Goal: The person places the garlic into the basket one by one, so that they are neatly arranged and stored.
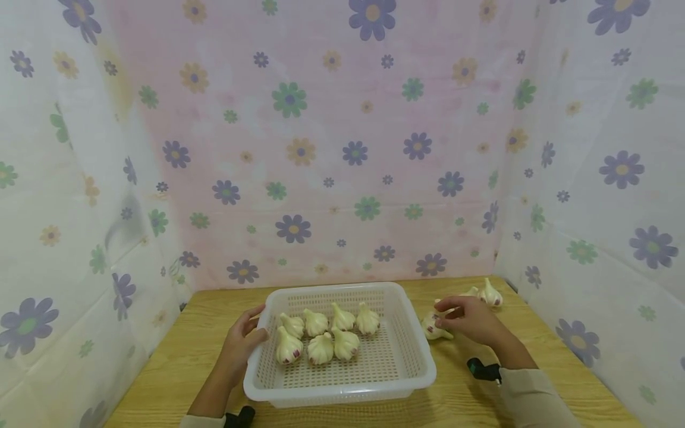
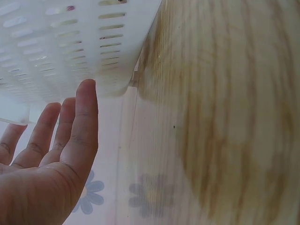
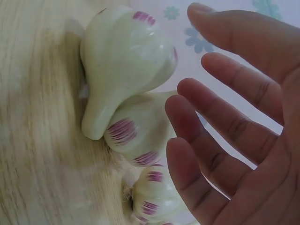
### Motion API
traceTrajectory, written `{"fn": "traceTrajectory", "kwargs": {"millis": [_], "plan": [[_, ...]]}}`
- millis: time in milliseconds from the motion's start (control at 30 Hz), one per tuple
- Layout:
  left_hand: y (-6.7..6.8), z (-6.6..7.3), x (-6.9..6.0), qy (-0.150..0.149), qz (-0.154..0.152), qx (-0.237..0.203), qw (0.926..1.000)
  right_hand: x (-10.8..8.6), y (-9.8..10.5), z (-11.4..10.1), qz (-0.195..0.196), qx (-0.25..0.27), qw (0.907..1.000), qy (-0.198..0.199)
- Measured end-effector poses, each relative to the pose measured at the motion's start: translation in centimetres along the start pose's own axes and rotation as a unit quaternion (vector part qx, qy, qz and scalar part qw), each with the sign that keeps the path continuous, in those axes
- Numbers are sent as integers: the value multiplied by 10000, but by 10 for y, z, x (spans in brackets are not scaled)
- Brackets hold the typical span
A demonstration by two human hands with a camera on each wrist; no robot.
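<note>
A white plastic basket [image 1: 342, 395] with slotted walls holds several garlic bulbs [image 1: 321, 348], mostly in its left and middle part. My left hand [image 1: 243, 342] holds the basket's left rim, thumb on the rim and fingers against the outer wall; the left wrist view shows these fingers [image 2: 79, 126] from below. Beyond the basket's right side, my right hand [image 1: 473, 321] hovers at a pair of loose garlic bulbs [image 1: 432, 327], fingers spread and loosely bent. In the right wrist view, a garlic bulb [image 3: 124, 56] lies just past the fingertips, with nothing in the hand.
More loose garlic [image 1: 489, 294] lies at the table's back right corner, partly behind the right hand. The wooden table [image 1: 176, 356] is enclosed by flower-patterned curtains [image 1: 342, 178] at the back and both sides. Black wrist devices [image 1: 483, 370] are worn at both wrists.
</note>
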State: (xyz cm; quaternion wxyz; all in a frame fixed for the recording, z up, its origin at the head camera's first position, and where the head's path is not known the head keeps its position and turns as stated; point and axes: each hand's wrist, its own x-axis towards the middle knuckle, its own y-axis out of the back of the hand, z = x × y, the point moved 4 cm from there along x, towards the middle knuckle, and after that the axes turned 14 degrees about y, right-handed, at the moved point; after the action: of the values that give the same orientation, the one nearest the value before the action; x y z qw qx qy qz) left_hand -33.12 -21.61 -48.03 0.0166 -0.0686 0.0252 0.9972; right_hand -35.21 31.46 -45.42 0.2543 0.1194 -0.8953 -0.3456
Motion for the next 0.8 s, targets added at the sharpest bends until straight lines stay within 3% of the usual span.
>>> {"fn": "traceTrajectory", "kwargs": {"millis": [500, 800], "plan": [[-2, 3, -3, -39, -90, 9, 10000, 0, -8, 3, -370, -302, 9988, 64], [-2, 3, -3, -10, -81, -18, 10000, -1, -8, 0, -593, -825, 9947, 162]]}}
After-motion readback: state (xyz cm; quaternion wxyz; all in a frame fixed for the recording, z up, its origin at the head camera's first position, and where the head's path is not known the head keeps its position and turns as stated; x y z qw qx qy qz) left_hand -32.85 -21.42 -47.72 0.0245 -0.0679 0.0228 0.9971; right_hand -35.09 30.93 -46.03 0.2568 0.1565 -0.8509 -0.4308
